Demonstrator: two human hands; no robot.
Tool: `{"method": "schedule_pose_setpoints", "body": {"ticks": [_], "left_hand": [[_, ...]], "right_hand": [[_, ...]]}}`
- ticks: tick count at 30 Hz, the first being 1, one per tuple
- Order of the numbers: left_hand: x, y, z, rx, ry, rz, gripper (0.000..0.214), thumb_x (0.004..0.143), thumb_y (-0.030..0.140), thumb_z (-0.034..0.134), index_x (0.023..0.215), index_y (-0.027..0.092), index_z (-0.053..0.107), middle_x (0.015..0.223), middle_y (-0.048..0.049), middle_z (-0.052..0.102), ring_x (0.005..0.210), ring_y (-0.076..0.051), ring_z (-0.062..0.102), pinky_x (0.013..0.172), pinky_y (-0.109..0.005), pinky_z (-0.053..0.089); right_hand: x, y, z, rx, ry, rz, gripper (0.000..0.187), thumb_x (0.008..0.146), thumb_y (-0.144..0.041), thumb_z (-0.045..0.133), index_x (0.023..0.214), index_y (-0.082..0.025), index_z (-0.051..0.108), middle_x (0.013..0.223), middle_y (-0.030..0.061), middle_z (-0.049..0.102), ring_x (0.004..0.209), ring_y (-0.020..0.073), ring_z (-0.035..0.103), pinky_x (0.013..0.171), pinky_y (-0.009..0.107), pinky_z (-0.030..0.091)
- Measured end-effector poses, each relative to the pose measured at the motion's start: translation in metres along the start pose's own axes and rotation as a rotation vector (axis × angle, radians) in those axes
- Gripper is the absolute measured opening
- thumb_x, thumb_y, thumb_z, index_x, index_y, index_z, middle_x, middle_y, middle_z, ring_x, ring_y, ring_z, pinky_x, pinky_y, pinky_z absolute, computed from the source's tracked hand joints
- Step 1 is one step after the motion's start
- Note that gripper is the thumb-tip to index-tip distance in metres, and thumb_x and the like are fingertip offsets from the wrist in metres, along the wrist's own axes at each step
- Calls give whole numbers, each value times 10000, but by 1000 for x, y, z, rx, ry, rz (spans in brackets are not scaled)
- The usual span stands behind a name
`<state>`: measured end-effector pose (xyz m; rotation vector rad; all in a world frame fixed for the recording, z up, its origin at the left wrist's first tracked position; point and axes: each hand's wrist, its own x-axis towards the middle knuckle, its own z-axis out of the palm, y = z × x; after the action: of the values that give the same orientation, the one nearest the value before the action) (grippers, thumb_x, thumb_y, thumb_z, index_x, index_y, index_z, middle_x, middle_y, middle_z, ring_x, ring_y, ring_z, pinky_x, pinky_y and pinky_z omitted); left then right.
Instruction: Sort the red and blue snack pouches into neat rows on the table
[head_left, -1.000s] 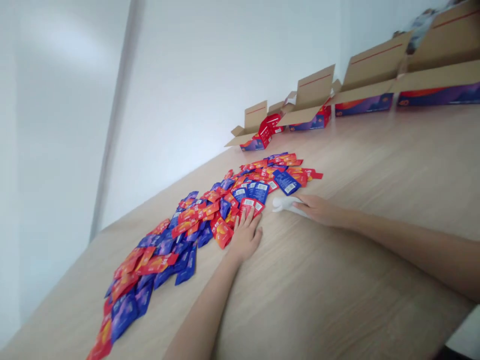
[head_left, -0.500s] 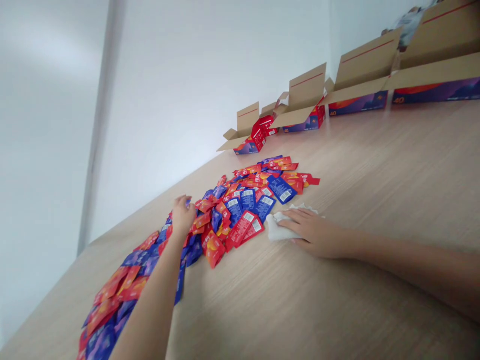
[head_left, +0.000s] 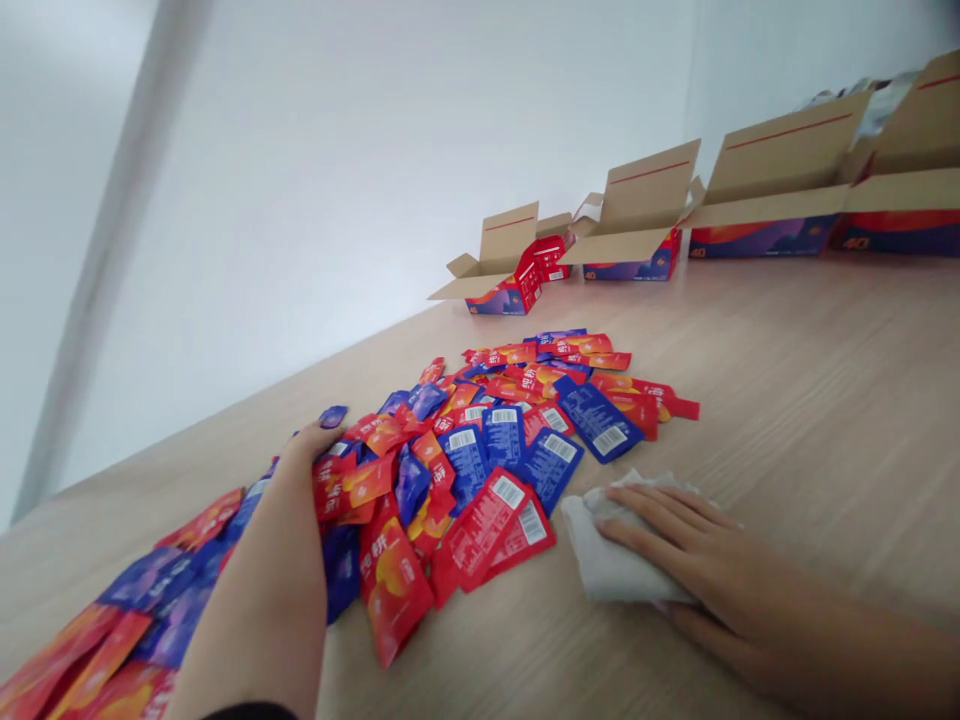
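Note:
A wide heap of flat red and blue foil sachets (head_left: pixel 465 470) lies spread over the wooden table (head_left: pixel 795 420), some showing white barcode panels. My left hand (head_left: pixel 289 480) presses into the heap's left part, its fingertips hidden among the sachets, and a blue sachet (head_left: pixel 334 416) lies just beyond them. Whether it holds anything cannot be seen. My right hand (head_left: pixel 690 560) lies on the table beside the heap's near edge, its fingers over a crumpled white cloth (head_left: pixel 619 550).
Several open cardboard cartons (head_left: pixel 780 170) with purple and red printed sides stand in a row along the table's far edge against a white wall (head_left: pixel 375 180). A stack of red packaging (head_left: pixel 540 265) sits between the two leftmost cartons.
My left hand has moved leftward across the heap. My right hand has come nearer with the cloth bunched beneath it. The view has shifted closer to the heap.

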<state>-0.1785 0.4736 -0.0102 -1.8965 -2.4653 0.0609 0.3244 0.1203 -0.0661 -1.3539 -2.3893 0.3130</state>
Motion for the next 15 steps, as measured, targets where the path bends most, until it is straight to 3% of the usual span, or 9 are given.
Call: {"method": "schedule_pose_setpoints", "body": {"ticks": [3,6,11,15], "left_hand": [[0,0,-4,95,-114,-35,379,909,461,596,1118,145,626,1118,-76,656,975,-215,646,851,-412,538],[-9,12,-9,201,-132,-17,348,916,431,595,1111,145,625,1139,-84,646,1020,-223,630,885,-436,524],[-40,35,-21,299,-61,7,333,925,389,591,1155,149,607,1185,-95,627,1050,-229,618,896,-449,521],[-71,42,-53,306,52,-31,332,932,415,575,1119,145,621,1115,-86,655,967,-203,644,851,-418,538]], "right_hand": [[-3,2,7,-39,53,-6,734,827,-182,544,1507,-355,329,1548,42,374,1392,328,375,1114,571,340],[-5,2,12,-43,84,-5,718,832,-187,544,1501,-350,341,1550,45,370,1395,327,368,1119,580,323],[-5,-1,7,-33,60,4,648,875,-220,536,1489,-337,361,1537,66,388,1399,327,359,1115,589,321],[-3,-3,1,-37,39,-5,628,876,-215,542,1475,-321,385,1515,80,418,1391,326,369,1118,596,310]]}}
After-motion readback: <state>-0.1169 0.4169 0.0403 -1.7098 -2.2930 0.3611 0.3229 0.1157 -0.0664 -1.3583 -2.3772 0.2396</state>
